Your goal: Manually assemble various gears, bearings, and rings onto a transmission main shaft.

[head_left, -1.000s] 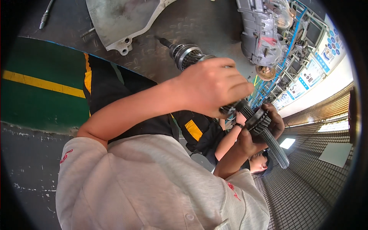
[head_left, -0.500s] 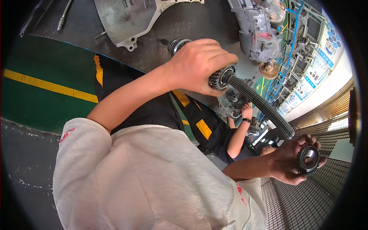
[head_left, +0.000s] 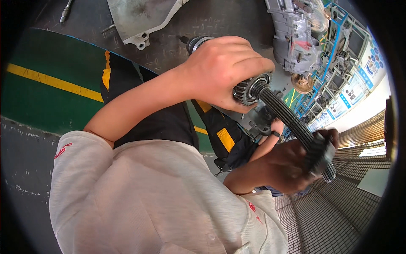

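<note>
While the left hand (head_left: 228, 67) encloses the geared section of the transmission shaft (head_left: 283, 112), its grip is clamped around the metal, and a toothed gear (head_left: 244, 92) protrudes from it near the centre of the frame. The shaft slopes from upper centre toward lower right. At right, the grip of the right hand (head_left: 292, 165) is clamped on a motion-blurred gear ring (head_left: 319, 154), which appears to sit around the splined portion, with the shaft end showing beyond it. Across the top of the frame, the dark tread-plate desk (head_left: 228, 21) carries a flat metal casting (head_left: 144, 17) left of centre, a rod-shaped tool (head_left: 64, 15) at upper left and a silver gearbox housing (head_left: 292, 42) at upper right. Right of centre, behind the shaft, a co-worker's hand (head_left: 277, 126) is visible above a dark wristband (head_left: 276, 134).
</note>
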Demonstrator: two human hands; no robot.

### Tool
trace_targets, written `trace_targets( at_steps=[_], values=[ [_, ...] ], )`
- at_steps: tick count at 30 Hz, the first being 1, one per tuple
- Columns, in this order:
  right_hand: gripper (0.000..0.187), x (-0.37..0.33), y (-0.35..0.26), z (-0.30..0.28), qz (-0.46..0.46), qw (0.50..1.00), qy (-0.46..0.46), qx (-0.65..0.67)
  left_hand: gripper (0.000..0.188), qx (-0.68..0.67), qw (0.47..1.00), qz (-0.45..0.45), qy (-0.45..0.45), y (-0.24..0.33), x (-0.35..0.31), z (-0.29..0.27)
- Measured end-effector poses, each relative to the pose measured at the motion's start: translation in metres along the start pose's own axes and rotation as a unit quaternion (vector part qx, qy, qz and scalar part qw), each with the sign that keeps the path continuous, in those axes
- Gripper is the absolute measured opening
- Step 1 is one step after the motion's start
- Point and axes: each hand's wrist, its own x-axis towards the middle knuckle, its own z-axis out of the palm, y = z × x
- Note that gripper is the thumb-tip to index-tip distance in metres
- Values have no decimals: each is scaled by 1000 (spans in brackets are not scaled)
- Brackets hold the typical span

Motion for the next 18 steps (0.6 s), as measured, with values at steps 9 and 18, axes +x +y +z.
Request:
trace_targets(
  at_steps=[9,18],
  values=[
    [83,-24,91,-2,10,962,-152,-225,63,-8,999,-6,30,-10,4,6],
    [81,-25,74,9,-19,912,-116,-393,53,-22,999,2,41,-8,-1,7]
  ],
)
